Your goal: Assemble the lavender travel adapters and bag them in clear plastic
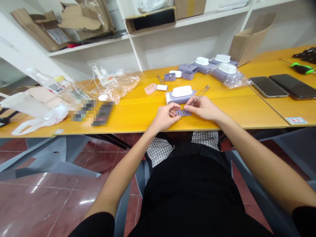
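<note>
The left grip (164, 117) is curved, thumb and forefinger apart, at the left end of a small purple piece with ring-shaped loops (183, 113); whether it pinches that piece cannot be told. The right grip (203, 108) is bent over the piece's other end with thumb and fingertips drawn close, and whether anything is pinched there cannot be told either. The looped piece lies between the two, low over the tabletop (130, 120) near its front edge. Just beyond both grips sits a purple case with a white oval top (182, 92); a coiled spring (203, 91) shows just past the right grip. Farther out from the left grip are a white cylinder (162, 87) and, to its left, a flat orange oval (150, 89), with two small purple shells (170, 77) behind. Well beyond the right grip stand more purple cases with white tops (202, 65), one in clear plastic (234, 80). Well to its right lie two dark phones (269, 87) and a green-and-black screwdriver (301, 68).
</note>
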Action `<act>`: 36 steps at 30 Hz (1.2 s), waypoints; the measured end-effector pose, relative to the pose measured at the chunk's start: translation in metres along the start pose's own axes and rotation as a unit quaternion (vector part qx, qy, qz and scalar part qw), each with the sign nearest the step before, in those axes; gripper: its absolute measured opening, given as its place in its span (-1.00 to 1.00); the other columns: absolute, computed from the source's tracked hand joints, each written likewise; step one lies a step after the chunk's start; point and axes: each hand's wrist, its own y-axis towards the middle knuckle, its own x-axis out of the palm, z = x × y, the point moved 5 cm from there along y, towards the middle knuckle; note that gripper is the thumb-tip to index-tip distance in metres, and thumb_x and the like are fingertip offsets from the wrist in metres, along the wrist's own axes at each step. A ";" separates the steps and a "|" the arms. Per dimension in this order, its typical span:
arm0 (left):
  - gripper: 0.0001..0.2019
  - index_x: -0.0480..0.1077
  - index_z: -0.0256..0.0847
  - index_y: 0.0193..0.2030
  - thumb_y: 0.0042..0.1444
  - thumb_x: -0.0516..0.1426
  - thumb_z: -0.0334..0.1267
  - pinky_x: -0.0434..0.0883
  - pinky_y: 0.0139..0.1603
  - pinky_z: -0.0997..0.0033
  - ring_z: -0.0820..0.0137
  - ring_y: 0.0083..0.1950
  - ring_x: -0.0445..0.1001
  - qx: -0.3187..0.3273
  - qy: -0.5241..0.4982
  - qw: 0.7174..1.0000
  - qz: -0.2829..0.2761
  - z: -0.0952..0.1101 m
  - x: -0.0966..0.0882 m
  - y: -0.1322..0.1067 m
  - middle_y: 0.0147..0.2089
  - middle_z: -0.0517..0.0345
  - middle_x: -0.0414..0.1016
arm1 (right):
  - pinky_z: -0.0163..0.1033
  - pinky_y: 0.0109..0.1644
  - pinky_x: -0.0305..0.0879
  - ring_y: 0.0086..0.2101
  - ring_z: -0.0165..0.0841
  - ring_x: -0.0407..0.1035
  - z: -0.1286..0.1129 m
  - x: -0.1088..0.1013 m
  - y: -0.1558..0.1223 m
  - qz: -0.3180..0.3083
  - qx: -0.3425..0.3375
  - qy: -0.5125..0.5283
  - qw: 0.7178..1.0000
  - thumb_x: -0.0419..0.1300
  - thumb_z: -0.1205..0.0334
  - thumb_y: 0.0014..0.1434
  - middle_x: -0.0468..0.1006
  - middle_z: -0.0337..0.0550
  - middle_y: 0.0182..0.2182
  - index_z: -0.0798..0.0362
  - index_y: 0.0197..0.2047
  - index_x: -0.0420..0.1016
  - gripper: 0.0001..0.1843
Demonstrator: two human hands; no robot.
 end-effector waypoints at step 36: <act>-0.78 0.52 -0.28 -0.16 0.07 0.36 -0.29 0.51 -0.26 0.36 0.43 -0.37 0.52 -0.029 -0.028 0.999 -0.008 -0.006 -0.002 0.001 -0.38 0.16 0.53 | -0.16 -0.32 0.38 -0.43 -0.32 0.40 -0.014 0.004 0.001 -0.015 -0.047 -0.011 0.999 0.45 0.18 0.00 0.53 -0.26 -0.41 -0.03 -0.27 0.46 -0.72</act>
